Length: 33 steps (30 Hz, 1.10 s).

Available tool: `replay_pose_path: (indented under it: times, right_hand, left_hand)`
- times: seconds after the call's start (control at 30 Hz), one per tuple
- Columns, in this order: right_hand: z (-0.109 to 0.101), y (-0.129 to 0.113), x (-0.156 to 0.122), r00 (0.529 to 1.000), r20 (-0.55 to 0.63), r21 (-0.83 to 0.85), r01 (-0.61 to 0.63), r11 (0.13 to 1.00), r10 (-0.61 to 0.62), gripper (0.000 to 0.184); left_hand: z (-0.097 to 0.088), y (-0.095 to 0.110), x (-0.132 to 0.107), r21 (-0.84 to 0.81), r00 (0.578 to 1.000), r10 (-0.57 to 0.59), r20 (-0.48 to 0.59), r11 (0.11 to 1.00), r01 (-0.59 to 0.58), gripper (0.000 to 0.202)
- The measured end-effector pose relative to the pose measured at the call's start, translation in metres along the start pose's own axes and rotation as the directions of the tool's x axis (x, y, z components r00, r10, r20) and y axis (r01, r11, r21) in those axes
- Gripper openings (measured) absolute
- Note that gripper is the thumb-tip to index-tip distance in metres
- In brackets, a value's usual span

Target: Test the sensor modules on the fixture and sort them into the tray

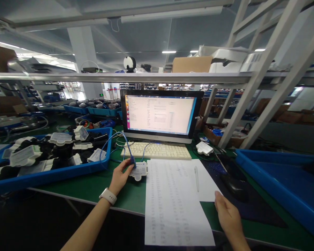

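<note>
My left hand [122, 176], with a watch on its wrist, pinches the blue plug [132, 161] of a blue cable [126, 140]. The plug is at the left side of a white labelled device [139, 170] lying on the green table; whether it is seated is hidden. My right hand [228, 213] is loosely closed near the right edge of the printed sheets [172, 198]. Its curled fingers are partly hidden, so what they hold, if anything, does not show. A pen [196, 178] lies on the papers.
Behind the papers stand a keyboard [159, 150] and a lit monitor [159, 113]. On the left, a blue tray [68, 173] holds several similar devices. To the right are a mouse [234, 188], another white device [204, 148] and a blue bin [274, 188]. A shelf [151, 77] crosses above.
</note>
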State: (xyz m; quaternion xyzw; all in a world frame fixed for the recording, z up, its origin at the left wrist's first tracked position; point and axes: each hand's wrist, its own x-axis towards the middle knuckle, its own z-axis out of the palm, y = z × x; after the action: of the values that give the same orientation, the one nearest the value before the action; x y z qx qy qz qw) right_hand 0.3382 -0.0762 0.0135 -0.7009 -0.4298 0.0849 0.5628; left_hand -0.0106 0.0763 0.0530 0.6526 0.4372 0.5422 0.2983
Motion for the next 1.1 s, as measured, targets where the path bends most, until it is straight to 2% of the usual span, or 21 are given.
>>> replay_pose_path:
  times: [0.13,0.2,0.27,0.33,0.4,0.5,0.6,0.67,0.87,1.1]
  right_hand:
    - [-0.007,-0.009,0.003,0.999,0.035,-0.017,0.003,1.0,-0.002,0.056]
    - [-0.018,-0.015,0.012,0.998,-0.022,-0.091,0.049,0.995,-0.051,0.054]
    - [-0.031,-0.019,0.029,0.984,-0.093,-0.205,0.131,0.97,-0.152,0.051]
    - [-0.045,-0.015,0.049,0.948,-0.117,-0.346,0.241,0.907,-0.296,0.05]
    - [-0.057,-0.002,0.068,0.898,-0.061,-0.481,0.357,0.801,-0.436,0.052]
    - [-0.064,0.031,0.084,0.852,0.043,-0.612,0.436,0.66,-0.522,0.053]
    - [-0.062,0.062,0.087,0.867,0.072,-0.666,0.41,0.623,-0.494,0.053]
    - [-0.059,0.073,0.086,0.888,0.094,-0.676,0.389,0.626,-0.451,0.054]
    - [-0.056,0.077,0.087,0.949,0.171,-0.642,0.312,0.701,-0.265,0.055]
    - [-0.055,0.084,0.09,0.936,0.174,-0.594,0.349,0.725,-0.307,0.053]
  left_hand:
    - [0.001,-0.005,-0.003,-0.002,0.999,0.01,-0.031,1.0,-0.01,0.043]
    - [0.001,-0.01,-0.004,-0.007,0.998,0.016,-0.052,1.0,-0.017,0.044]
    - [0.002,-0.016,-0.006,-0.001,0.996,0.033,-0.078,0.999,-0.034,0.043]
    - [0.003,-0.023,-0.007,0.023,0.992,0.062,-0.109,0.998,-0.06,0.043]
    - [0.003,-0.028,-0.007,0.05,0.987,0.093,-0.133,0.995,-0.087,0.041]
    - [0.003,-0.032,-0.008,0.057,0.981,0.132,-0.14,0.991,-0.125,0.037]
    - [0.003,-0.03,-0.008,0.052,0.981,0.153,-0.122,0.988,-0.148,0.035]
    - [0.003,-0.028,-0.008,0.054,0.981,0.153,-0.116,0.988,-0.148,0.034]
    - [0.002,-0.028,-0.008,0.034,0.985,0.139,-0.098,0.99,-0.136,0.033]
    - [0.004,-0.027,-0.009,0.013,0.985,0.134,-0.104,0.991,-0.134,0.031]
